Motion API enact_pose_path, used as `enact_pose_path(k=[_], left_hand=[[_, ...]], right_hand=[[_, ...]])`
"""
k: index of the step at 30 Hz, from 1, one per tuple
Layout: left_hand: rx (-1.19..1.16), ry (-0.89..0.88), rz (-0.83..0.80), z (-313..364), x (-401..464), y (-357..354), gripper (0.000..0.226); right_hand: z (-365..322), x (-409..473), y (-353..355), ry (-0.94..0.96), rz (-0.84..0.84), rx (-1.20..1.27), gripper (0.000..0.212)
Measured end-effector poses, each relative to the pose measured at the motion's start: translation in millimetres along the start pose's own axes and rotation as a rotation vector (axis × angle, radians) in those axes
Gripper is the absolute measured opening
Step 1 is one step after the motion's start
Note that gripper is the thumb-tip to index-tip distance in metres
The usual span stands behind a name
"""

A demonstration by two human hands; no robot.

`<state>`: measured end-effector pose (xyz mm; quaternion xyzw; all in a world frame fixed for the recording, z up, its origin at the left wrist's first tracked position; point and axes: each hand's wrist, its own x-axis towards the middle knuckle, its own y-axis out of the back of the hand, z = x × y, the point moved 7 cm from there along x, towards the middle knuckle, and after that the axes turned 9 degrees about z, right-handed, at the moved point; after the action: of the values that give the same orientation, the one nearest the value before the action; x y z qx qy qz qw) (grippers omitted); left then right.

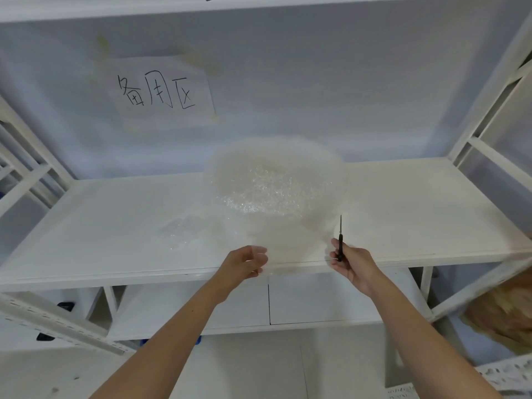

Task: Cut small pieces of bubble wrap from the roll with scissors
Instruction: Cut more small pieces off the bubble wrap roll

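Bubble wrap roll (275,182), white and glittering with tiny air pockets, stands on a white shelf board (403,203) near its middle, seen from a head-worn camera looking forward and down. A loose sheet of bubble wrap (290,243) trails from the roll toward the front edge of the shelf, where both of the person's bare arms reach in from below. The left hand (244,263) has its fingers curled around the near left edge of that sheet, gripping it just at the front lip of the board; the translucent plastic partly veils the fingertips. The right hand (349,262) is closed around the black handles of a pair of scissors (340,240), held upright at the sheet's right edge, the thin blades pointing away from the person and appearing closed together. A second, flatter scrap of bubble wrap (184,228) lies on the board to the left of the roll. On the pale wall behind hangs a sheet of paper (164,92) with handwritten black characters. White metal shelf uprights (486,110) frame both sides, and something brown and blurred (503,312) sits at the lower right edge.
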<state>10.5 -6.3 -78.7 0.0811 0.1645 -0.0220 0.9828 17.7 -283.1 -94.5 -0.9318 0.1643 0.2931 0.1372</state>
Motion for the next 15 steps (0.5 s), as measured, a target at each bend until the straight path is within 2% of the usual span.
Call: enact_pose_path(k=[6, 15], left_hand=[[0.012, 0.013, 0.028, 0, 0, -4, 0.019], [0.052, 0.078, -0.013, -8, -7, -14, 0.018]], right_hand=[[1, -4, 4, -0.004, -0.002, 0.062, 0.016], [7, -23, 8, 0.018, -0.104, 0.060, 0.009]])
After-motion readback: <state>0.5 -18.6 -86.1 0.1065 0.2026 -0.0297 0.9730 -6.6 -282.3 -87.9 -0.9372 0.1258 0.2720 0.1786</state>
